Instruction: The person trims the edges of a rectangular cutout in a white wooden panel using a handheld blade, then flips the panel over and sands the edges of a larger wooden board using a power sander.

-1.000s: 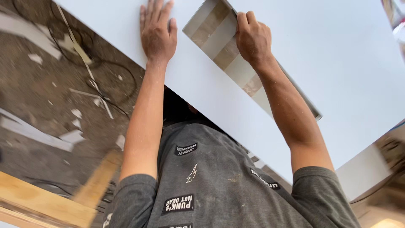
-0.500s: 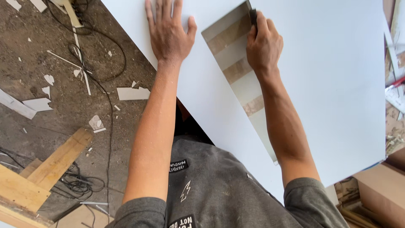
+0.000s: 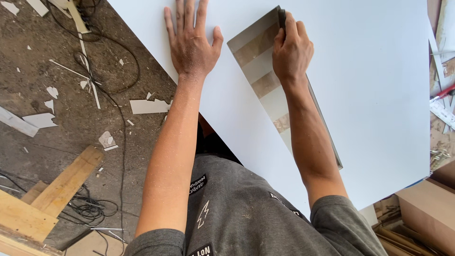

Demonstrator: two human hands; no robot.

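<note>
Over littered concrete floor [image 3: 71,123], white board [image 3: 369,95]: left hand [image 3: 192,45] flat, open; right hand [image 3: 291,52] gripping striped strip [image 3: 258,64].

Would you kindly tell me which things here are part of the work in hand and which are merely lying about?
In use:
- large white flat board
- long shiny metal straightedge lying on it
- left hand, flat on the board
- right hand, holding a small dark tool at the straightedge's edge

Lying about:
- black cables
- white offcuts
- wooden planks
</note>
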